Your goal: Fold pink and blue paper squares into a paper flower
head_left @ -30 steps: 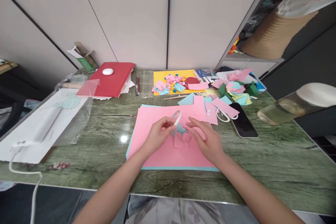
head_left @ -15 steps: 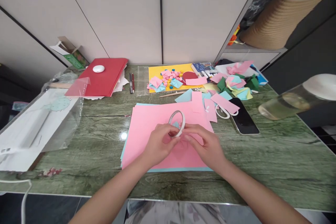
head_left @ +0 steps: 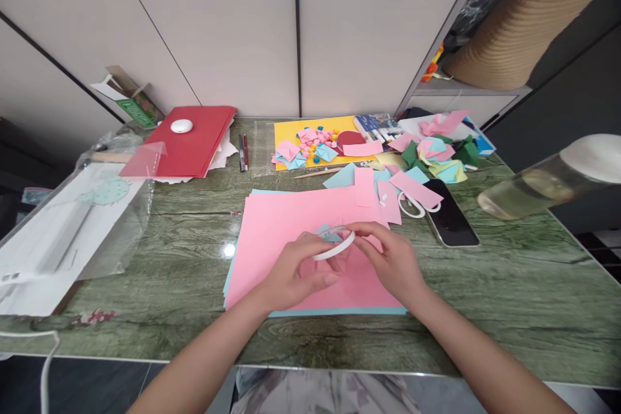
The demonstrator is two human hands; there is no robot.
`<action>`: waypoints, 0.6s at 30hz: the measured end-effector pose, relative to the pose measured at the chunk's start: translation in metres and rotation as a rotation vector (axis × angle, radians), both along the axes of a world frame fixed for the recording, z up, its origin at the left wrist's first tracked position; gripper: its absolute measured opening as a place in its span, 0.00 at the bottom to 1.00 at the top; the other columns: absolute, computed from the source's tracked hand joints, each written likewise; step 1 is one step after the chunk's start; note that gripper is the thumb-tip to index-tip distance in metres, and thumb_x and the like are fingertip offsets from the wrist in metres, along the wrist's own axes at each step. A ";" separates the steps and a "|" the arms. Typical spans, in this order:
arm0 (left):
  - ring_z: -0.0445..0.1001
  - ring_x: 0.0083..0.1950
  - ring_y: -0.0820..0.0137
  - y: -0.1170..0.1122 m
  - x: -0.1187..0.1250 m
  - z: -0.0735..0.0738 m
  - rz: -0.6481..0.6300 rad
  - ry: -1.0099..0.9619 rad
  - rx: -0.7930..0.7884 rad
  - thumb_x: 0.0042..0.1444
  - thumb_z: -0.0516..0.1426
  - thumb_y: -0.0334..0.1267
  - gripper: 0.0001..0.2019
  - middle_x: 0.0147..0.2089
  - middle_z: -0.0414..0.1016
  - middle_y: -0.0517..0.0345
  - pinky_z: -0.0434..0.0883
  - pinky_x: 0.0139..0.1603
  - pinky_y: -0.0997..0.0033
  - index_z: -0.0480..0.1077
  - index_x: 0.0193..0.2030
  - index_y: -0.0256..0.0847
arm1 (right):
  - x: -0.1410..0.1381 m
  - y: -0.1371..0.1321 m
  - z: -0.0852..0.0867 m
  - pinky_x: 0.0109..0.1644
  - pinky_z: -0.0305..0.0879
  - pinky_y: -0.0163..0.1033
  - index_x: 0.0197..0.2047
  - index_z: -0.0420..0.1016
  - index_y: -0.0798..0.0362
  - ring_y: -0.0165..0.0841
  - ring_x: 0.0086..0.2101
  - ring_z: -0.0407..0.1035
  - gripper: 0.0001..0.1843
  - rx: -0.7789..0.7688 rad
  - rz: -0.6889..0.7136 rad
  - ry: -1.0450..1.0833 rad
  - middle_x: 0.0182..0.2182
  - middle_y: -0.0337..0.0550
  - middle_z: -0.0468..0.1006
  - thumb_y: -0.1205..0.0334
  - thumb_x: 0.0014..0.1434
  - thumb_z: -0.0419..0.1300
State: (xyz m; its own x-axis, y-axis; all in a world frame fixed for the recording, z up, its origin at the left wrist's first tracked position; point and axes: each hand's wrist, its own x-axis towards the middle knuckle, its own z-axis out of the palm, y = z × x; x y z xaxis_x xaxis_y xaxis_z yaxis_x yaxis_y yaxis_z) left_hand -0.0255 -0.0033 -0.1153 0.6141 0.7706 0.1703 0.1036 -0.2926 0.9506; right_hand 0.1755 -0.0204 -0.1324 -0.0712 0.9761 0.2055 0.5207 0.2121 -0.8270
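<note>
Head view: at centre frame, a thin white ring of tape is held tilted nearly flat, just above a large pink paper sheet. The left hand curls half-closed around the ring's near-left rim. The right hand pinches its far-right rim between thumb and forefinger.

The sheet lies on a light blue sheet whose edge peeks out in front, short of the front edge of the green marbled tabletop. Bare tabletop opens at lower right and at left, as far as a clear plastic sleeve. A black phone lies just beyond the sheet's upper-right corner, beside scattered paper scraps.
</note>
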 end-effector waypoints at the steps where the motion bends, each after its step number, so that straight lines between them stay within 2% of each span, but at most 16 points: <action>1: 0.70 0.40 0.64 0.000 -0.002 0.002 -0.020 -0.027 -0.039 0.55 0.53 0.50 0.19 0.35 0.77 0.52 0.62 0.48 0.64 0.72 0.46 0.39 | 0.000 0.001 0.001 0.42 0.65 0.39 0.43 0.73 0.47 0.34 0.39 0.71 0.10 -0.042 -0.011 0.028 0.39 0.40 0.78 0.60 0.59 0.54; 4: 0.70 0.42 0.62 0.000 -0.005 0.007 -0.065 -0.038 -0.139 0.58 0.50 0.47 0.19 0.34 0.77 0.50 0.61 0.50 0.63 0.73 0.46 0.38 | 0.000 0.004 0.000 0.42 0.65 0.38 0.43 0.72 0.48 0.35 0.39 0.72 0.11 -0.122 -0.012 0.104 0.40 0.41 0.78 0.58 0.59 0.53; 8: 0.71 0.42 0.62 0.000 -0.005 0.007 -0.090 -0.072 -0.211 0.58 0.51 0.45 0.17 0.32 0.76 0.50 0.63 0.49 0.63 0.73 0.46 0.37 | -0.001 0.006 -0.002 0.42 0.65 0.38 0.43 0.71 0.49 0.34 0.38 0.72 0.11 -0.171 -0.013 0.161 0.39 0.42 0.77 0.57 0.60 0.52; 18: 0.72 0.41 0.62 0.001 -0.005 0.006 -0.103 -0.055 -0.194 0.58 0.50 0.46 0.17 0.32 0.76 0.50 0.65 0.48 0.63 0.73 0.44 0.36 | 0.000 0.007 -0.004 0.41 0.65 0.37 0.43 0.70 0.50 0.33 0.37 0.71 0.11 -0.179 -0.020 0.220 0.37 0.42 0.76 0.56 0.60 0.52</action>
